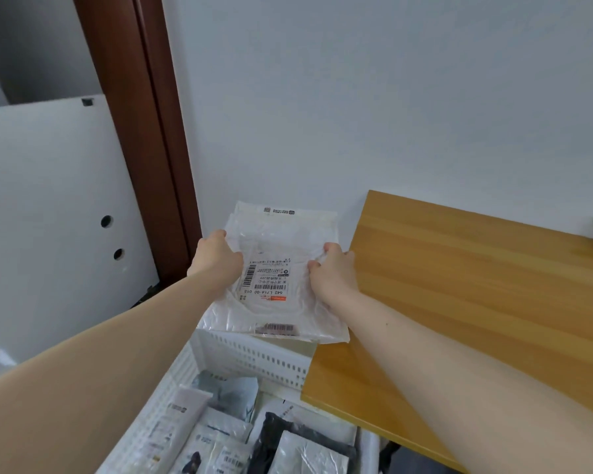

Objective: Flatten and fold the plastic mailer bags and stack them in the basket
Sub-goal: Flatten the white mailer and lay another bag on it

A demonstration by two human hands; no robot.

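Hands grip one clear mailer bag (274,278) by its side edges — left hand (220,256), right hand (332,268) — above the far end of the white basket (254,357), beside the surface's (459,285) left edge. Best keep it taut and level — lowering both sides together should land it flat.

Thin glossy crinkled plastic mailer bag (274,268) with a matt paper shipping label (266,280), white slotted plastic basket (250,357) (smooth, slightly shiny), satin-smooth wood-grain tabletop (476,285), matt painted wall (356,97), dark polished wooden door frame (141,131)
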